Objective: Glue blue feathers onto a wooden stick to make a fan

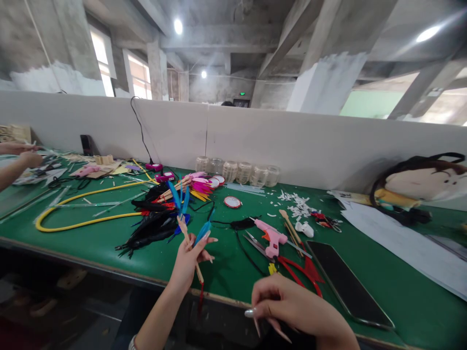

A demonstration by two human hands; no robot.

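Observation:
My left hand (190,260) is closed round a thin wooden stick (187,236) with blue feathers (180,198) glued at its top, plus a loose blue feather (203,232) between the fingers. It holds them above the green table's (91,243) front edge. My right hand (288,306) is low at the front, fingers curled and pinched together; whether anything is in them is hidden. A pink glue gun (272,238) lies on the table just beyond my right hand.
A pile of black feathers (151,226) and pink and yellow feathered sticks (189,187) lie left of centre. Red scissors (302,274), a dark phone (346,284), a yellow hose (83,209), glass jars (237,172) and a bag (419,187) are around. Another person's hands (22,158) work at far left.

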